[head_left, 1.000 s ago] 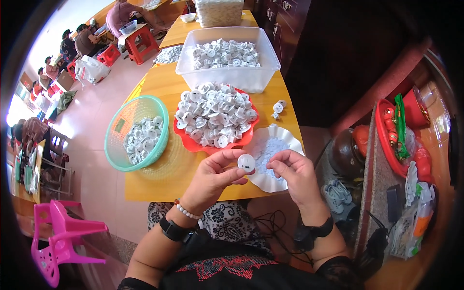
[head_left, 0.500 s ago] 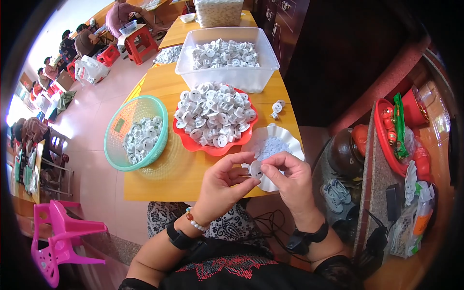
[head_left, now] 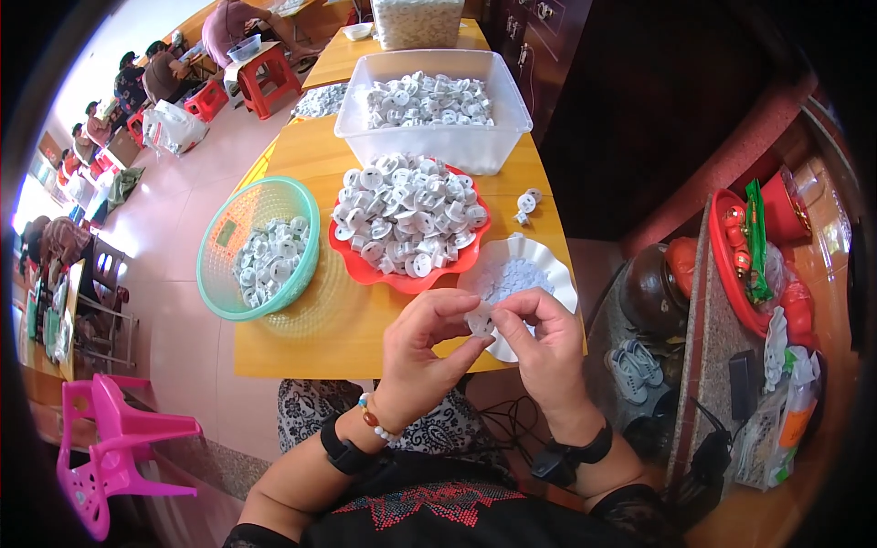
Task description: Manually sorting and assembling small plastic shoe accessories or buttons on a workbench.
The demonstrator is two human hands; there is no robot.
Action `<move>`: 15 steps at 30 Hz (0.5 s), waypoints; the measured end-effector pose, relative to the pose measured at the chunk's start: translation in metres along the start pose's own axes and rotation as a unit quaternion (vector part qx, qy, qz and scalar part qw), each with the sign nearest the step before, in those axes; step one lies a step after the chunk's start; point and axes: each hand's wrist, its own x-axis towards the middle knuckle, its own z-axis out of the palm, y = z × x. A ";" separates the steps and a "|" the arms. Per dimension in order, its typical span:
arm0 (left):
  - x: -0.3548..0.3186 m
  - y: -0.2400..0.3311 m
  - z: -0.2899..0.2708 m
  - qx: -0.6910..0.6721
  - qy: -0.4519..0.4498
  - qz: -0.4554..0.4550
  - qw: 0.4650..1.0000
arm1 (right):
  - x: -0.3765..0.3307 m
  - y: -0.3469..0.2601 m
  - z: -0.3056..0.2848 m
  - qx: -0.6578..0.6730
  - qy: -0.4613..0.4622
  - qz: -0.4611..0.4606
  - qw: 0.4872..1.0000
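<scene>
Between my two hands is a small round white plastic piece (head_left: 480, 321), held over the table's near edge. My left hand (head_left: 422, 340) grips its rim between thumb and fingers. My right hand (head_left: 548, 352) pinches at its right side with thumb and forefinger; whether a tiny part sits under that thumb I cannot tell. Just beyond my fingers stands a white scalloped dish (head_left: 555, 265) of small pale flat pieces (head_left: 516, 277). A red scalloped bowl (head_left: 352, 266) heaped with white round plastic parts (head_left: 408, 215) is farther back. To the left, a green mesh basket (head_left: 212, 274) holds more such parts (head_left: 272, 265).
A clear plastic bin (head_left: 429, 151) of white parts stands behind the red bowl on the wooden table (head_left: 311, 352). Loose parts (head_left: 525, 205) lie right of it. A pink chair (head_left: 123, 438) is at left; a ledge with a red tray (head_left: 717, 237) is at right. Other people sit far left.
My hands stay close together on the white piece, which has turned slightly in my fingers. The bowls and bin have shifted only marginally in the picture.
</scene>
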 end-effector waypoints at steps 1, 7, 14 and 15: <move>-0.001 -0.001 0.000 -0.021 0.004 -0.018 1.000 | 0.000 -0.001 0.001 0.016 0.010 0.002 1.000; -0.002 0.000 -0.003 0.004 -0.029 -0.028 0.999 | 0.000 0.000 0.001 -0.020 -0.005 -0.035 0.999; 0.001 0.001 0.002 0.026 0.021 0.028 0.999 | 0.001 -0.002 0.001 -0.047 -0.009 -0.072 0.996; 0.002 0.002 0.002 0.034 0.018 0.032 0.999 | 0.001 -0.003 0.002 -0.057 -0.007 -0.080 0.995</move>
